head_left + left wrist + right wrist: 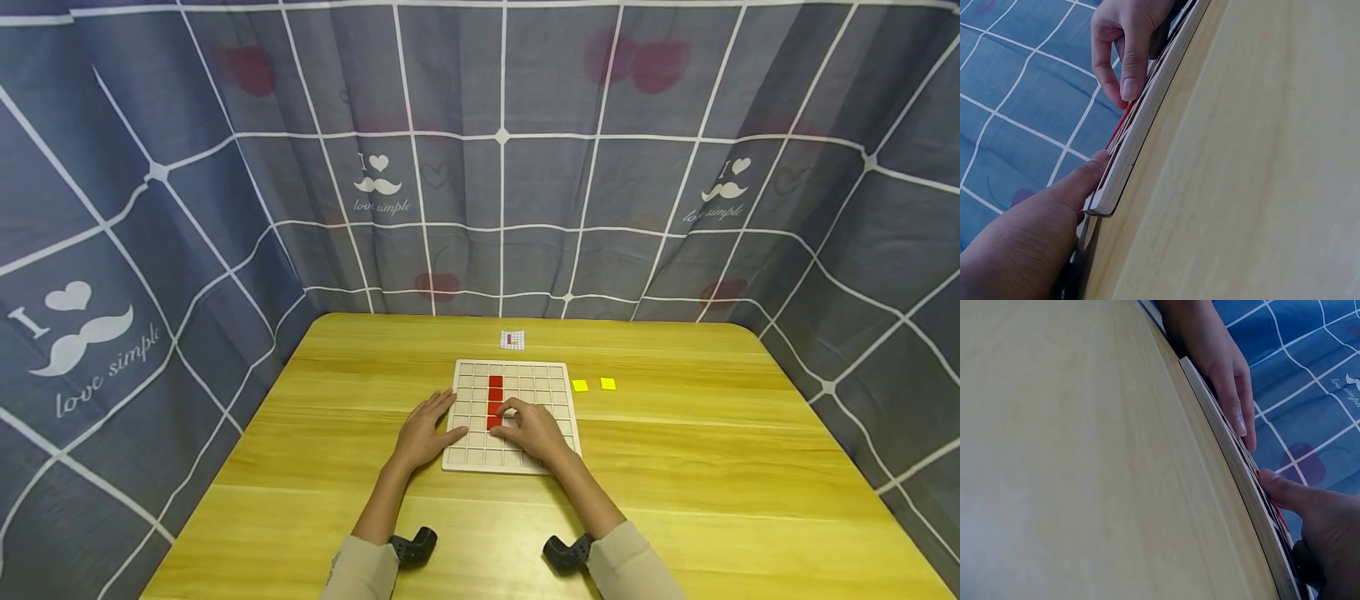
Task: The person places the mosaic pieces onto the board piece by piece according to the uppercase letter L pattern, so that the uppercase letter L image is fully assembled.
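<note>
A pale gridded board [467, 457] lies on the table with red squares [496, 395] in a vertical column. My left hand [422, 433] rests on the board's left side, fingers extended and thumb over the edge cells. Thumb and index finger of my right hand [536, 432] pinch the lowest red square [493, 422]. In the left wrist view, the right hand [1132, 37] touches red at the surface of the board [1127, 165], seen edge-on. The right wrist view shows the right thumb beside a red edge, with the left hand [1216, 359] lying along the board.
Two yellow squares [581, 386] [608, 384] lie right of the board on the wooden table [337, 467]. Behind the board is a small printed card [513, 340] with a grid. A grey-blue checked curtain [465, 183] surrounds the table's back and sides.
</note>
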A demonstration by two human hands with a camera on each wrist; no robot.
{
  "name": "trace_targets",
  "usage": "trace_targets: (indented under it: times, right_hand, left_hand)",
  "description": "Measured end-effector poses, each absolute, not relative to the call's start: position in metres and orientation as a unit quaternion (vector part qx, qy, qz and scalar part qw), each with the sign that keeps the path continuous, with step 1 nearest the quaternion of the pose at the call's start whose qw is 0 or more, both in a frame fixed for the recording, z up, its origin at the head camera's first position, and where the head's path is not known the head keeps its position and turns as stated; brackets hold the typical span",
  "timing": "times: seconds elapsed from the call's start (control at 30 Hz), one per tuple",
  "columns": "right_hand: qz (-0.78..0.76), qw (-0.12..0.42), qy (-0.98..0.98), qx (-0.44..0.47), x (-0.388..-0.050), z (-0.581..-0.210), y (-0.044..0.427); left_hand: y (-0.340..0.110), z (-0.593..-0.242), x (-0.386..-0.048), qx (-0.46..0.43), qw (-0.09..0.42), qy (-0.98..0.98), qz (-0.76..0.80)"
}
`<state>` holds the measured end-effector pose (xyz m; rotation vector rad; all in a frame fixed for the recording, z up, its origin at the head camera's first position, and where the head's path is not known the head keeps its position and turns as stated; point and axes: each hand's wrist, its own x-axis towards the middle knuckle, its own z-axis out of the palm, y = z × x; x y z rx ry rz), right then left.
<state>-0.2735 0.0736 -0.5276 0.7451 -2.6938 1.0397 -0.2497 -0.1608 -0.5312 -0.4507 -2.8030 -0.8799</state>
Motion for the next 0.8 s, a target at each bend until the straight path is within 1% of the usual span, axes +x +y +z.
trace_targets:
  times: [0.2, 0.33, 0.4, 0.63, 0.8]
  right_hand:
    - [0.38, 0.064, -0.888, 0.251, -0.274, -0.526, 0.08]
    - [0.398, 0.076, -0.88, 0.249, -0.277, -0.524, 0.092]
    - [0.405, 0.086, -0.877, 0.242, -0.279, -0.522, 0.101]
    - [0.421, 0.088, -0.884, 0.184, -0.292, -0.516, 0.144]
    - [0.406, 0.105, -0.895, 0.15, -0.301, -0.517, 0.173]
  left_hand:
    - [-0.161, -0.533, -0.251, -0.148, 0.077, -0.94, -0.296]
    - [-0.162, -0.534, -0.251, -0.149, 0.077, -0.94, -0.297]
    - [-0.162, -0.534, -0.251, -0.15, 0.077, -0.94, -0.298]
    - [-0.162, -0.532, -0.25, -0.152, 0.076, -0.938, -0.302]
    - [-0.162, -0.532, -0.25, -0.151, 0.077, -0.938, -0.302]
